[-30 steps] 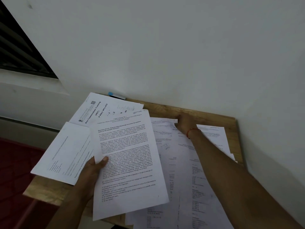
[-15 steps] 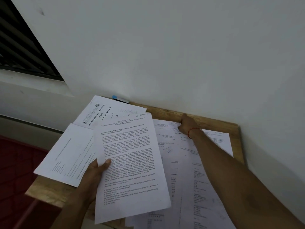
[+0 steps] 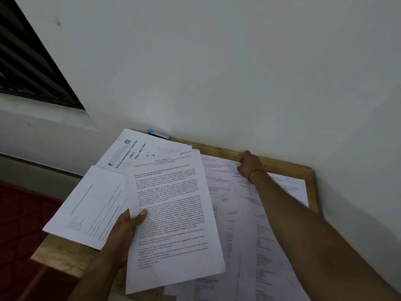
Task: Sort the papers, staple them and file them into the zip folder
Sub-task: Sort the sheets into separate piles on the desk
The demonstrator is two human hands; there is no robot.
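So the printed sheet (image 3: 173, 213) marked "SECTION - 1" is up off the table, fanned out with a plainer sheet (image 3: 86, 205) to its left. The left hand (image 3: 121, 233) pinches both near their lower edge, thumb flat on the front page. A cover sheet (image 3: 134, 153) reading "Pre Examination Training" peeks out behind them; can't tell if it's in the fan or lying flat. The loose papers (image 3: 249, 235) are spread overlapping across the table (image 3: 288, 170), and the right hand (image 3: 247, 165) is way out at their far top edge, near the wall (image 3: 238, 72), fingers curled down onto a sheet's top corner. The back of the hand hides the fingertips, so I can't tell if it's actually got a sheet pinched or is just pressing on it. There's a red thread (image 3: 253, 173) on that wrist and a blue-capped pen (image 3: 157, 134) tucked against the wall. No stapler or zip folder in view, so I'd say this is early sorting. My tip: peel only 1 sheet by that corner, check its handwritten section label before adding it, and keep the left-hand fan tight, since that left sheet hangs past the table edge and could slip.
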